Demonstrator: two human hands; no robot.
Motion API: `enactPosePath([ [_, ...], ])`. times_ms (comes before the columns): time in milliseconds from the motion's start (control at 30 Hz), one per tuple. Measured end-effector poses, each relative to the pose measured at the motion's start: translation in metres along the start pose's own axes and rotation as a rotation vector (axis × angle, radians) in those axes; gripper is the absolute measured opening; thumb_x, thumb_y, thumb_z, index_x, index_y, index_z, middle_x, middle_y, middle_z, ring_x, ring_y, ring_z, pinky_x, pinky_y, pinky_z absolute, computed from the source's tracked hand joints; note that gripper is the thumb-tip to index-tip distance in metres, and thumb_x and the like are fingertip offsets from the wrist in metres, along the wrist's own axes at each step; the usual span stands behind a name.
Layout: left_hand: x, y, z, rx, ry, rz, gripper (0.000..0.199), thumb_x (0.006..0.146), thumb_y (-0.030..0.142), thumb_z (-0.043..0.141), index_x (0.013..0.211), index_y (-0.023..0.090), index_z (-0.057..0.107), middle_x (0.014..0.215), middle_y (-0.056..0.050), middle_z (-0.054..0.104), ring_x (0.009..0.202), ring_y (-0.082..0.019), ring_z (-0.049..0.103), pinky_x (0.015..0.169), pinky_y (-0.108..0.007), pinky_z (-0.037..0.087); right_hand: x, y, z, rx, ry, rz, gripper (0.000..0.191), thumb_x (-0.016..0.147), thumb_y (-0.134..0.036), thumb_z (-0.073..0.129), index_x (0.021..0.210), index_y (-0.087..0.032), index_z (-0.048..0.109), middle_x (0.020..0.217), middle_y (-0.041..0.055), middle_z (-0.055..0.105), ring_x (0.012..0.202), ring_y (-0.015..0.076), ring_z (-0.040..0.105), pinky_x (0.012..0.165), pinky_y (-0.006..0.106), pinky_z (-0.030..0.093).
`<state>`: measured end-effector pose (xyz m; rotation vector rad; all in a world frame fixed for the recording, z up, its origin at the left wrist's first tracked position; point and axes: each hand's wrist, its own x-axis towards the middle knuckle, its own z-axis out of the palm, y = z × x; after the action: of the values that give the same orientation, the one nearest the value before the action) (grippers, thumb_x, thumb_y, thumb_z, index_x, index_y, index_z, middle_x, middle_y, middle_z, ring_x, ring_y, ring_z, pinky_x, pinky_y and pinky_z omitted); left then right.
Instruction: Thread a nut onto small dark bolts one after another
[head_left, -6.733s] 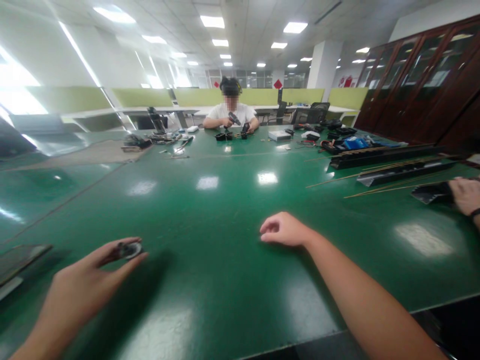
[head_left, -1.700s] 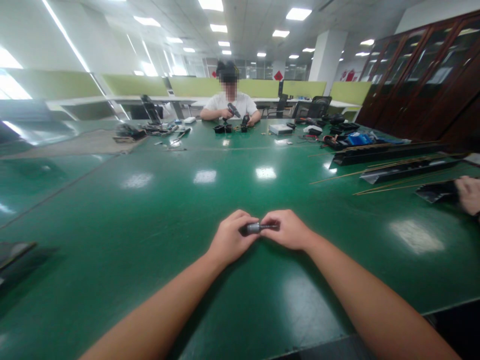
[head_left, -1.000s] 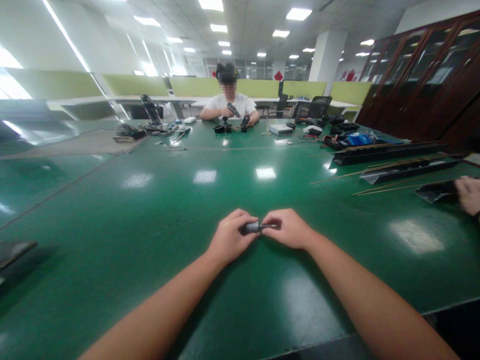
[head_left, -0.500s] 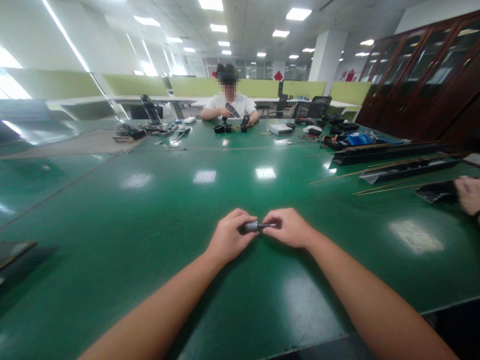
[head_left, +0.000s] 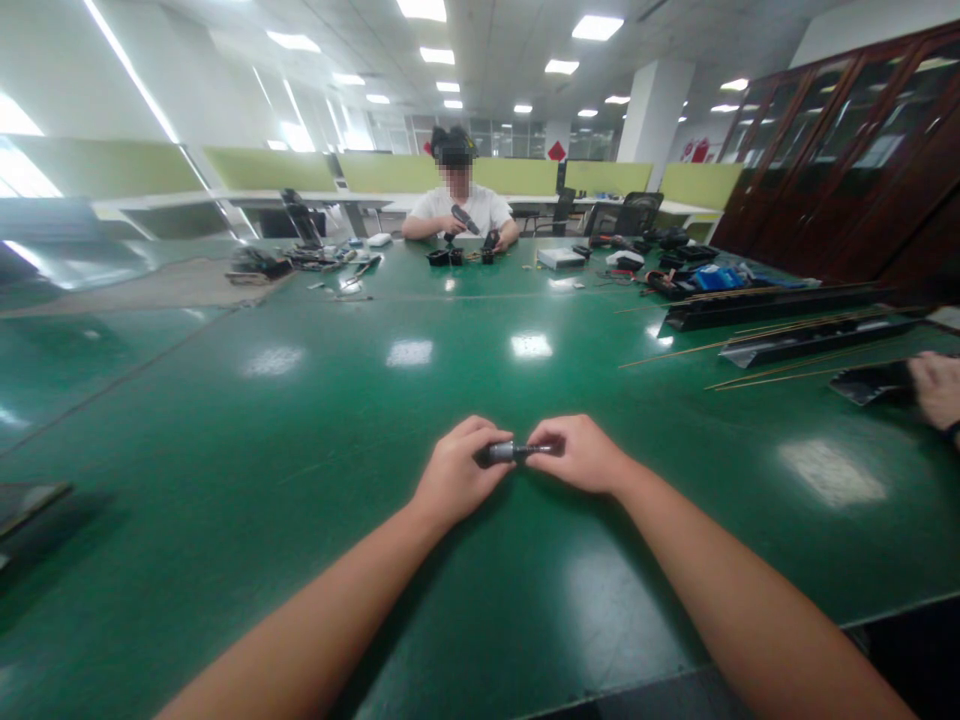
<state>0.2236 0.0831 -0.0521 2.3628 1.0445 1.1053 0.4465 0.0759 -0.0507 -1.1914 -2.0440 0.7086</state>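
Observation:
Just above the green tabletop (head_left: 337,400), my two hands meet over a small grey metal cylinder with a dark end (head_left: 501,453). My left hand (head_left: 459,475) is closed round the cylinder's left part, thumb and fingers on either side. From its right end a thin dark shaft (head_left: 522,451) sticks out, pointing right. My right hand (head_left: 581,455) pinches this shaft between thumb and fingers, and a thin bright length of it shows inside the grip. The cylinder lies about level. Its left end is mostly hidden in my left hand, and its exact kind is too small to tell.
Across the table a person in a white shirt (head_left: 491,208) handles dark parts (head_left: 445,257). Black metal channels (head_left: 772,305) and thin rods (head_left: 667,355) lie at right, near another person's hand (head_left: 937,388). A flat board (head_left: 30,505) sits at the left edge.
Both hands keep their grip in almost the same place. The right hand has shifted very slightly; the cylinder looks slightly turned.

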Motion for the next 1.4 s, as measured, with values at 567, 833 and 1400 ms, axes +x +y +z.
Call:
enactPosePath([
  [567, 0.002, -0.001, -0.003, 0.010, 0.015, -0.005, 0.025, 0.076, 0.017, 0.074, 0.100, 0.022, 0.071, 0.097, -0.004, 0.066, 0.090, -0.017, 0.062, 0.082, -0.030, 0.051, 0.000, 0.001, -0.004, -0.033, 0.011, 0.020, 0.010, 0.078, -0.024, 0.071, 0.085, -0.018, 0.074, 0.076, 0.0009, 0.071, 0.067, 0.0133, 0.062, 0.063, 0.023, 0.045],
  [833, 0.002, -0.004, -0.004, 0.040, 0.017, -0.012, 0.025, 0.076, 0.017, 0.074, 0.101, 0.023, 0.070, 0.098, -0.002, 0.065, 0.091, -0.016, 0.061, 0.083, -0.029, 0.051, 0.001, 0.002, -0.006, -0.042, 0.025, 0.030, 0.009, 0.077, -0.024, 0.072, 0.084, -0.018, 0.073, 0.074, 0.0007, 0.071, 0.065, 0.0129, 0.061, 0.061, 0.023, 0.044],
  [1400, 0.003, -0.004, -0.005, 0.059, 0.019, -0.018, 0.024, 0.076, 0.018, 0.073, 0.100, 0.021, 0.070, 0.097, -0.004, 0.066, 0.091, -0.018, 0.062, 0.082, -0.031, 0.053, 0.000, 0.005, -0.010, -0.047, 0.031, 0.026, 0.009, 0.076, -0.022, 0.071, 0.084, -0.018, 0.073, 0.075, 0.0011, 0.071, 0.067, 0.0133, 0.062, 0.064, 0.024, 0.045],
])
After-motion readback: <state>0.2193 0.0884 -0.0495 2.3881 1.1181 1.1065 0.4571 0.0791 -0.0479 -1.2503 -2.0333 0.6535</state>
